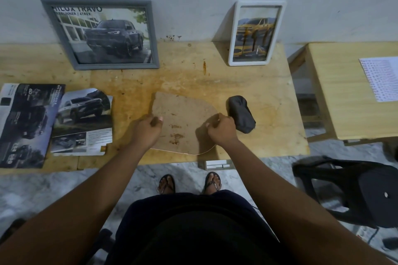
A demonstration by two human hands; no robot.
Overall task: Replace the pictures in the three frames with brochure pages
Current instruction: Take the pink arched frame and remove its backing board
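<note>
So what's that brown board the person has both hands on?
The brown board looks like stained fibreboard or card, flat on the wooden table near its front edge. Its left side is straight, its right side rounded, with a thin pale rim along the near edge. The left hand grips its left edge, the right hand its right.

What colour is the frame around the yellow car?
The frame is white, head view.

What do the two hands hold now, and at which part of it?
Both hold the brown backing board lying on the table: the left hand grips its left edge, the right hand its right edge.
</note>
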